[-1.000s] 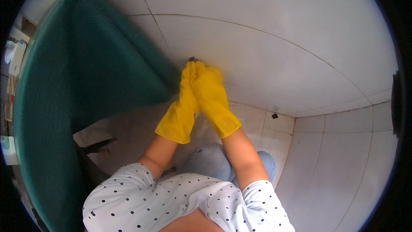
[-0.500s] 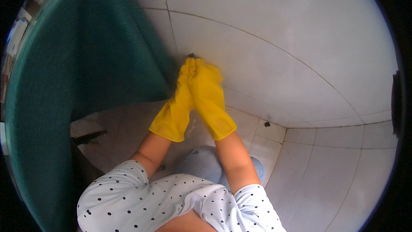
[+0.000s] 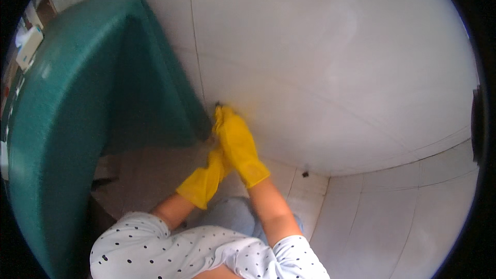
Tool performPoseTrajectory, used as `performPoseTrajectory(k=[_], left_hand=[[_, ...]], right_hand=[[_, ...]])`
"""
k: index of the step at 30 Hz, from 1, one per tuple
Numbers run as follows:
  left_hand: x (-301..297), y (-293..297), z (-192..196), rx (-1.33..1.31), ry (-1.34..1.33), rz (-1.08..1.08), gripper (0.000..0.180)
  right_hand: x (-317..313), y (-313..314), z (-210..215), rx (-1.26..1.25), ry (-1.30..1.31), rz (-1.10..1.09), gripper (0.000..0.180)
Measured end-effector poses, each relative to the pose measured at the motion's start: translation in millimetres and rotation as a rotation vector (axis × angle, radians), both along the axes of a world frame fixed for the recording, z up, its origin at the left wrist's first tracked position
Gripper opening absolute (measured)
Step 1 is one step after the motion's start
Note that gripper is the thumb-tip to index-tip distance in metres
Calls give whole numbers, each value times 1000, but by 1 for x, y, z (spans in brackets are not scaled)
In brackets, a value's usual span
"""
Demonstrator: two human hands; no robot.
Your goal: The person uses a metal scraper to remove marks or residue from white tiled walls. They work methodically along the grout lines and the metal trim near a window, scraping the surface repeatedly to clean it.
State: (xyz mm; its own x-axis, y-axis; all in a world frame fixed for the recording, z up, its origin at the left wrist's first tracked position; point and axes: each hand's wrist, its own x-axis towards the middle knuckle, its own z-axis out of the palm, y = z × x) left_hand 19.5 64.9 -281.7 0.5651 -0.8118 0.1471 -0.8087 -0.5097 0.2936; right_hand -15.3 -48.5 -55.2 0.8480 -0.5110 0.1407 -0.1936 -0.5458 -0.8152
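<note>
"Two yellow rubber gloves [image 3: 247,163] cover you to partway up the forearms. What are they gripping?"

"Your right hand [image 3: 232,130] has its fingers bunched together on a small dark object [image 3: 218,104]; just its tip pokes out beyond your fingertips. It's blurred, so I can't say what it is."

"Where exactly is that object?"

"Low on the white tiled wall [image 3: 320,57], just right of a vertical grout line and near the lower edge of the draped green cloth [image 3: 72,108]."

"And my other hand?"

"Your left hand [image 3: 216,161] is bent in beneath the right one and partly hidden by it. I can't tell whether it pinches anything."

"What else lies around me?"

"A little black piece [image 3: 305,174] sits on the tiled floor [image 3: 302,196], close to the wall's foot, to your right. Your jeans [image 3: 227,214] show under your polka-dot shirt [image 3: 139,248]."
</note>
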Motion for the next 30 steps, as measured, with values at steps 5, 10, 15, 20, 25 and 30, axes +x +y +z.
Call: performPoseTrajectory(k=[5, 10, 15, 20, 25, 30], left_hand=[[-15, -37, 73, -1038, 2107, 376, 46], [-5, 1, 116, -888, 1817, 312, 44], [-37, -6, 219, -824, 1705, 208, 41], [-38, 11, 282, -614, 876, -134, 39], [-37, 24, 313, -580, 436, -219, 39], [-52, 26, 325, -895, 1262, -427, 40]], right_hand=[[-36, -10, 66, 110, 144, -6, 36], [-85, -19, 48, 160, 158, -178, 40], [-150, -79, -3, 335, 161, -201, 41], [-176, -69, 55, 692, -157, -38, 43], [-171, -60, 108, 544, -38, -23, 42], [-143, -36, 143, 596, -45, 129, 39]])
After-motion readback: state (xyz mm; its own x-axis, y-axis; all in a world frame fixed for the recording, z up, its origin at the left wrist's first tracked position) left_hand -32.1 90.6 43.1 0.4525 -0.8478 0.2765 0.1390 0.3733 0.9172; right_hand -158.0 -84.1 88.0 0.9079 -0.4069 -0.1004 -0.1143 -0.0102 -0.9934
